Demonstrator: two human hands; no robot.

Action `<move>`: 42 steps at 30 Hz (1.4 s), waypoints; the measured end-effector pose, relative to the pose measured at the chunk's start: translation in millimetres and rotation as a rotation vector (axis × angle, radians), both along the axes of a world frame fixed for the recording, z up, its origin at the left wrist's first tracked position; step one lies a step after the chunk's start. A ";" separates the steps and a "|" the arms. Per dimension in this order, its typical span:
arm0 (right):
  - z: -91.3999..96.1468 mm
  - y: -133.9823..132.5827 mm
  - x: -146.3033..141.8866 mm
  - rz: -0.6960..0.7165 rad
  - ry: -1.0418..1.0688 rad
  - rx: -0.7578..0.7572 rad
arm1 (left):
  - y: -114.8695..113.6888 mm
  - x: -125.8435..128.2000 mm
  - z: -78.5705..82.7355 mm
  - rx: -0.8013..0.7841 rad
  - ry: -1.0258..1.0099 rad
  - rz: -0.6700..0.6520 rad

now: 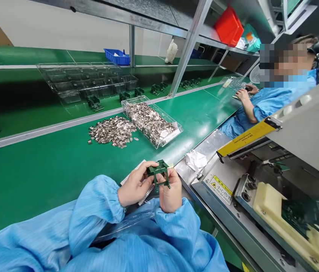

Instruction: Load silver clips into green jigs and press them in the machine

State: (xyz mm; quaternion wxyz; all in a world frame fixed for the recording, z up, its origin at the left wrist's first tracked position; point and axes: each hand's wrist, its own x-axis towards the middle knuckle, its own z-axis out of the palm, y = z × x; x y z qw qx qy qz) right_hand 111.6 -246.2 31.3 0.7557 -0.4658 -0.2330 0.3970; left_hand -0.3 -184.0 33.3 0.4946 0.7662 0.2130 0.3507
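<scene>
Both my hands hold a small green circuit-board frame [159, 173] just above the near edge of the green bench [48, 166]. My left hand [134, 185] pinches its left side, fingers curled over the top. My right hand [170, 192] grips its right side, fingers closed. Under my hands lies a white ridged strip [132, 174]. Both arms wear light blue sleeves. A loose heap of small shiny metal parts [112, 130] lies further out on the bench, beside a clear plastic tray [152, 122] filled with the same parts.
A grey machine [261, 196] with a yellow bar and a warning label stands at my right, a crumpled white cloth [195, 159] by it. Clear blister trays [87, 81] and green boards sit on the rear belt. A co-worker in blue [264, 102] works at far right.
</scene>
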 end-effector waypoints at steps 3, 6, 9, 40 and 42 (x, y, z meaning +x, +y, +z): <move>-2.2 -3.8 -0.5 -0.024 0.017 -0.005 | -2.3 -0.5 0.4 0.041 0.045 0.001; -6.0 -7.5 -2.5 -0.032 0.045 0.014 | -6.1 -0.1 2.2 0.043 0.071 -0.024; -8.6 -13.0 -0.6 -0.048 0.065 0.043 | -10.2 1.6 7.8 0.027 0.070 -0.083; 91.0 -280.5 200.7 -1.016 -0.746 -0.083 | -93.6 275.1 120.5 -0.154 0.023 -0.748; 97.4 -269.5 214.1 -0.875 -0.848 -0.192 | -68.2 244.4 120.8 -0.226 0.003 -0.768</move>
